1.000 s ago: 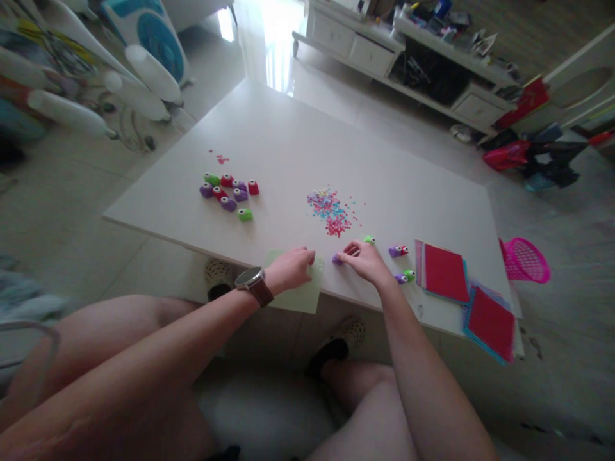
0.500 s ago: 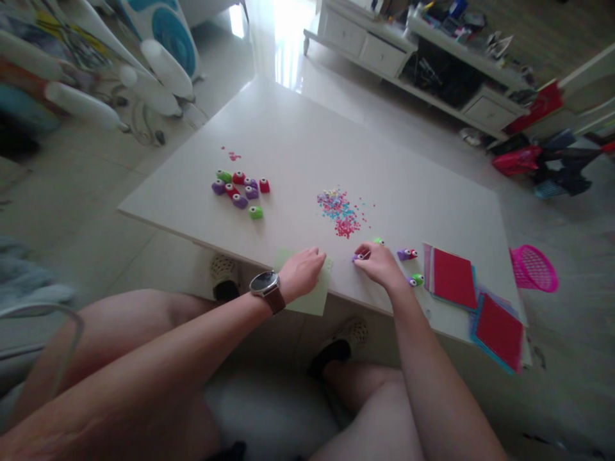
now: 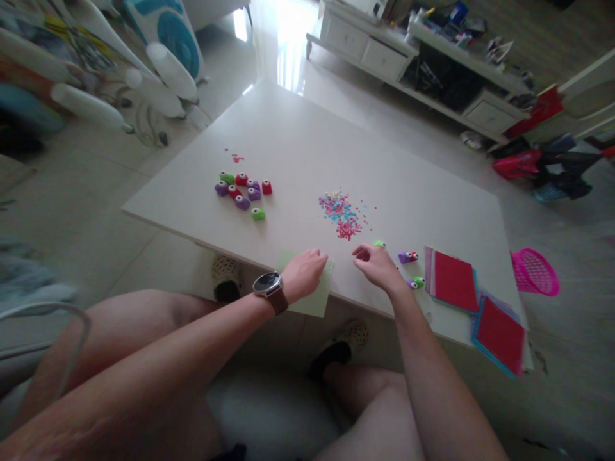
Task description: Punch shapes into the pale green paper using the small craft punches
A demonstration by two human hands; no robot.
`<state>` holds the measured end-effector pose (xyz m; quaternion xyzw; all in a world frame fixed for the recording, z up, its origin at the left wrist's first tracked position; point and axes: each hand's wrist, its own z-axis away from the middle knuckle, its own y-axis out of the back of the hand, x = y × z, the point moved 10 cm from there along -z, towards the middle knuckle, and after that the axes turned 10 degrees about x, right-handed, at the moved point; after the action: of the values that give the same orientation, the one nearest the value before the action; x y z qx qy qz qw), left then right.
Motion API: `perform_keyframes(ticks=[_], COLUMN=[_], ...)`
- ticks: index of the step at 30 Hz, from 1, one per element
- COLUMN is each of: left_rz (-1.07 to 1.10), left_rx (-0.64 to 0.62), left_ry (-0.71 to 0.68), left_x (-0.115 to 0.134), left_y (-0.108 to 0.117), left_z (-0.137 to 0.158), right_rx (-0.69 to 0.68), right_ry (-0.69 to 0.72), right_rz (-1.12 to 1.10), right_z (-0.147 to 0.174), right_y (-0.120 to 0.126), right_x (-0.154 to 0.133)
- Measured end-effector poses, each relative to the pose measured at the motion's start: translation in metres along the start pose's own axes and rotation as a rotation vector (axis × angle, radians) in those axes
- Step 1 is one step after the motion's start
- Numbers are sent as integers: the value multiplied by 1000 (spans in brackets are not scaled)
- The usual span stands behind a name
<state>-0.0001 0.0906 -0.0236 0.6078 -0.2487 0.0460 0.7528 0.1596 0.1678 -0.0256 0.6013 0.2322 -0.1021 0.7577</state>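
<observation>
Gone from my right hand [image 3: 379, 264] is the small purple punch it was pinching half a second ago; I cannot find it in view now, and whether my curled fingers hide it I cannot tell. That hand hovers just above the table [image 3: 298, 141] near its near edge, thumb and forefinger bent toward each other with a gap between them.

My left hand [image 3: 303, 274] lies flat, fingers together, pressing the pale green paper sheet [image 3: 314, 301] down, I judge so it does not slide, since the sheet overhangs the near edge. It looks thin, plain and square.

Just beyond my right hand sits 1 green punch [image 3: 379, 243], with 2 more pairs to the right, a purple-and-red pair [image 3: 408, 257] and a purple-and-green pair [image 3: 416, 282]. Farther off lies a heap of pink and blue confetti [image 3: 341, 214], kept clear of the sheet. Far left is a cluster of punches [image 3: 243, 191]; right, stacked red paper [image 3: 454, 280].
</observation>
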Motion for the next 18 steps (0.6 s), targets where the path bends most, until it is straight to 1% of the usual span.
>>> perform_keyframes(ticks=[2,3,4,5,8,9,10,11,12,15,16,17,18], left_rz=[-1,-3,-4,-5,-1,1,4,6,7,4,1,0,2], left_rx=[6,6,5,2,-2,-3,-5,-5,-6,-10,-12,-14,-15], left_ry=[-1,-1,0,1,-1,-1,-1,-1,0,1,2,2,2], left_x=[0,-1,-1,-1,0,0,0,0,0,1,1,0,0], left_y=[0,-1,-1,-2,-2,-1,-1,-1,-1,0,0,0,0], left_z=[0,-1,-1,-1,-1,-1,-1,-1,-1,0,0,0,0], right_rx=[-81,-96,-82,-35,221,286,315,307,262,-1,-55,-55,-4], right_ry=[-46,-66,-86,-103,-125,-123,-126,-142,-173,-292,-302,-286,-251], right_rz=[-137,-175,-208,-245,-367,-393,-415,-435,-457,-518,-518,-505,-489], right_z=[1,1,-1,-3,-10,-10,-11,-11,-10,-5,-3,-3,-5], right_y=[-15,-20,-21,-18,7,15,18,18,12,-19,-26,-27,-22], right_x=[-5,-5,-4,-2,5,7,8,9,11,13,11,9,7])
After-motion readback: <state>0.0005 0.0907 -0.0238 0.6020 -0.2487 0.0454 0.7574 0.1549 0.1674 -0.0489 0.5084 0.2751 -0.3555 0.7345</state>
